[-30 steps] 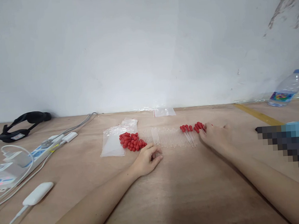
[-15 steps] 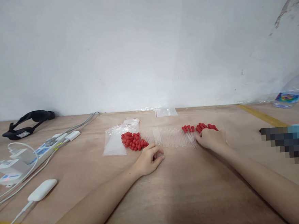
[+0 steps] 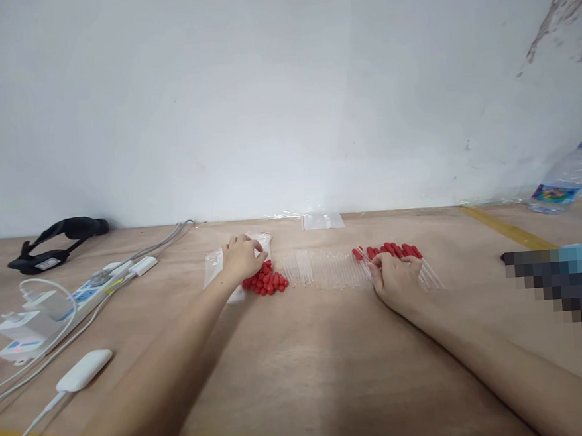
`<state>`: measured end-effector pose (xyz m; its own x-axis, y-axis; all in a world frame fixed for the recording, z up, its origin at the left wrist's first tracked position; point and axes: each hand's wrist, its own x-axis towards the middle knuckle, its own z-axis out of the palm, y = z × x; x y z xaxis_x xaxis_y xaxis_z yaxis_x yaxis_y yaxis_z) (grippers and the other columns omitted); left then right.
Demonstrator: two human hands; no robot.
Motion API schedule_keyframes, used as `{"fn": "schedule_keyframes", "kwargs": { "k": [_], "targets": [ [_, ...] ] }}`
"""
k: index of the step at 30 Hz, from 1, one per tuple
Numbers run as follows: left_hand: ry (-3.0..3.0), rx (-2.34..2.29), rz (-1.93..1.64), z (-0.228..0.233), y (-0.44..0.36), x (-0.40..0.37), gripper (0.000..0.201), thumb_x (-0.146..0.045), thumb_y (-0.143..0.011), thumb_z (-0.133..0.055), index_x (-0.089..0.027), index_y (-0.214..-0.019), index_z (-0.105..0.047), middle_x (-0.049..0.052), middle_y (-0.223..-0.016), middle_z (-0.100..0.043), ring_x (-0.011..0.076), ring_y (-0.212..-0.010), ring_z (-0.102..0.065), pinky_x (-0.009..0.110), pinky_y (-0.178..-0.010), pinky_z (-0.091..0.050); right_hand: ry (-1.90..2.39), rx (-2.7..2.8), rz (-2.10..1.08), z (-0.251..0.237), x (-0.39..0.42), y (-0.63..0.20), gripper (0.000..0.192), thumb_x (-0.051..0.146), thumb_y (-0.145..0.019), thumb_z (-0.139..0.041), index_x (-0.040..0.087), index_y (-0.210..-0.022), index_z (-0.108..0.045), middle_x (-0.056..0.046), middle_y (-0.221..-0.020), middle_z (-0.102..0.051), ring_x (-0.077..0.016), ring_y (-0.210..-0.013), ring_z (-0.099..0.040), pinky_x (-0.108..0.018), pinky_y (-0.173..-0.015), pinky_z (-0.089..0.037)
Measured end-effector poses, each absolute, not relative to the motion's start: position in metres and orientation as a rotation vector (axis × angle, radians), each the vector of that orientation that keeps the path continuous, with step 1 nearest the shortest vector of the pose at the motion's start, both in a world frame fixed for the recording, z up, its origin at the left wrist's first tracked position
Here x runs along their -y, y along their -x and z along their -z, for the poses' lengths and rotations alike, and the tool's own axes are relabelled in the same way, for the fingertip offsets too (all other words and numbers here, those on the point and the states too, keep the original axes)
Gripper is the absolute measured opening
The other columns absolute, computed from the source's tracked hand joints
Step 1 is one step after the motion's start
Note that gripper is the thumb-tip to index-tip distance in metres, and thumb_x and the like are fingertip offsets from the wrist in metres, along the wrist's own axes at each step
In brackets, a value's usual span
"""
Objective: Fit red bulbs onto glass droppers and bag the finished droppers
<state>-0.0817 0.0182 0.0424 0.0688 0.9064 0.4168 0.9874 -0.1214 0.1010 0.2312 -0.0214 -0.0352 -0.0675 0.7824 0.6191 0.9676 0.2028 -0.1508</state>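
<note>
My left hand reaches forward with curled fingers over the far edge of a pile of red rubber bulbs, next to a clear zip bag. Whether it holds anything is hidden. A row of clear glass tubes lies between my hands. My right hand rests with bent fingers on a bunch of droppers with red bulbs, whose glass ends fan out to the right.
The wooden table meets a white wall. At the left lie a power strip with plugs and cables, a white adapter and a black strap. Another small bag sits at the back. A water bottle lies far right.
My left hand left the table in front of the tubes and went forward and left to the red bulbs. My right hand drew back slightly over the droppers, uncovering more red bulbs.
</note>
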Motion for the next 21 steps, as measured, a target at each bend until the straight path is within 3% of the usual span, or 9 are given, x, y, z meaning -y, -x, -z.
{"fn": "schedule_keyframes", "kwargs": {
  "k": [5, 12, 21],
  "targets": [
    [2.193, 2.005, 0.422, -0.036, 0.088, -0.04, 0.025, -0.044, -0.057, -0.065, -0.019, -0.057, -0.065, 0.014, -0.084, -0.06, 0.0369, -0.092, -0.048, 0.048, -0.075, -0.034, 1.441, 1.909, 0.354, 0.041, 0.023, -0.229, 0.026, 0.029, -0.086, -0.034, 0.014, -0.081, -0.055, -0.004, -0.071, -0.064, -0.0146, -0.066, -0.054, -0.035, -0.084, -0.016],
    [2.225, 1.988, 0.516, -0.036, 0.09, -0.043, 0.022, -0.038, -0.057, -0.067, -0.019, -0.05, -0.059, 0.012, -0.075, -0.06, 0.0341, -0.085, -0.052, 0.043, -0.07, -0.038, 1.427, 1.863, 0.387, 0.044, 0.02, -0.231, 0.031, 0.027, -0.085, -0.037, 0.015, -0.108, -0.054, -0.006, -0.081, -0.065, -0.0155, -0.075, -0.055, -0.033, -0.081, -0.017],
    [2.409, 1.717, 0.933, -0.043, 0.06, 0.009, 0.018, -0.035, -0.083, -0.043, -0.02, -0.077, -0.051, 0.002, -0.074, -0.059, 0.0163, -0.07, -0.055, 0.028, -0.064, -0.042, 1.235, 1.902, 0.216, 0.038, 0.029, -0.225, 0.022, 0.026, -0.085, -0.036, 0.016, -0.085, -0.056, -0.005, -0.081, -0.062, -0.0135, -0.069, -0.054, -0.033, -0.081, -0.023]
  ]
}}
